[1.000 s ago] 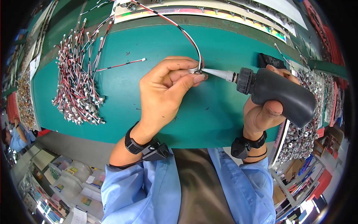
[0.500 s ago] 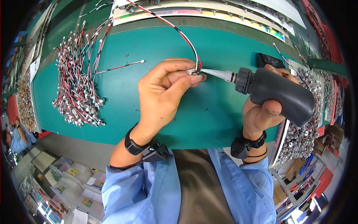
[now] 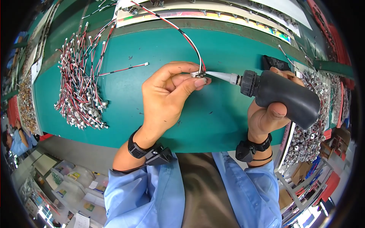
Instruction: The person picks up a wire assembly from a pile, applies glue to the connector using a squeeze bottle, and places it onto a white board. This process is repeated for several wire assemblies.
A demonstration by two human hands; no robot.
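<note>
Between thumb and fingers, my left hand (image 3: 167, 89) pinches a small metal part (image 3: 197, 74) over the green mat. Red, white and black wires (image 3: 186, 36) rise from that part and arc to the upper left. My right hand (image 3: 273, 110) is wrapped round a black squeeze bottle (image 3: 287, 98), tilted on its side. Its pale tapered nozzle (image 3: 222, 77) points left, and the tip is at the wired end of the metal part. Whether the tip touches the part, or anything flows from it, I cannot make out.
A heap of wired metal parts (image 3: 81, 102) lies on the green mat (image 3: 125, 133) at left, one lead (image 3: 125, 69) sticking out rightward. Another pile (image 3: 304, 146) fills the right side. A rack of small parts (image 3: 213, 14) runs along the back. A black pouch (image 3: 275, 62) lies at far right.
Almost nothing differs. The view has shifted very slightly, and both hands keep their hold, with the nozzle tip still at the metal part.
</note>
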